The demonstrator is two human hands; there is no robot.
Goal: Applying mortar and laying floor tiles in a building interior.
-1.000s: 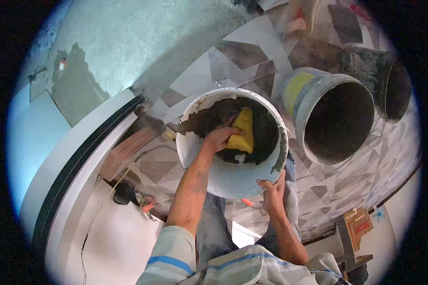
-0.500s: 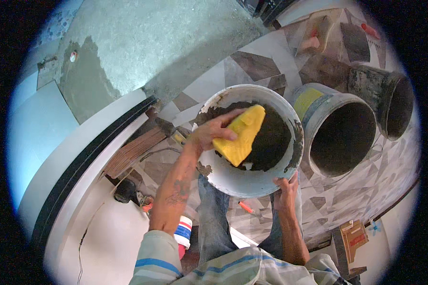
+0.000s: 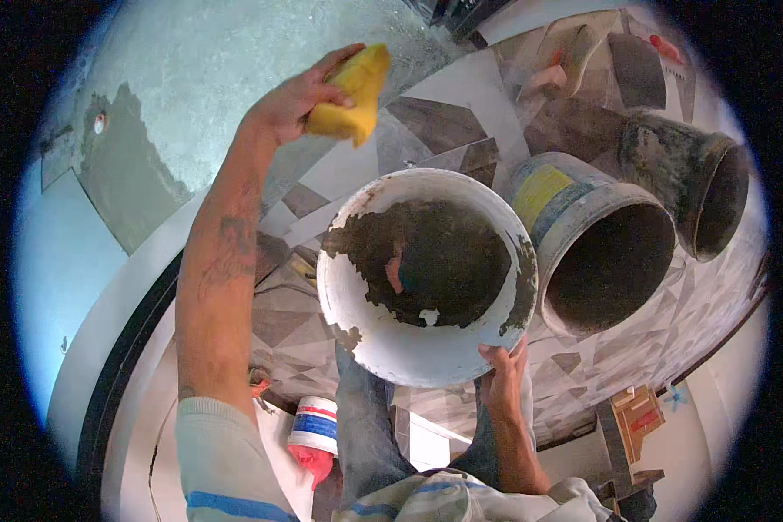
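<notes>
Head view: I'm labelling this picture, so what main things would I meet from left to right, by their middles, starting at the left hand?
Left hand, yellow sponge, white bucket, bucket with yellow label, grimy dark bucket.

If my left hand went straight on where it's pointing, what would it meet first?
Beyond the yellow sponge it holds, your left hand would probably meet the grey floor, though its height above it is unclear.

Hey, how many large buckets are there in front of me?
3: a white one gripped by your right hand, a grey one with a yellow label beside it, and a dark one farthest right. Others may be hidden.
</notes>
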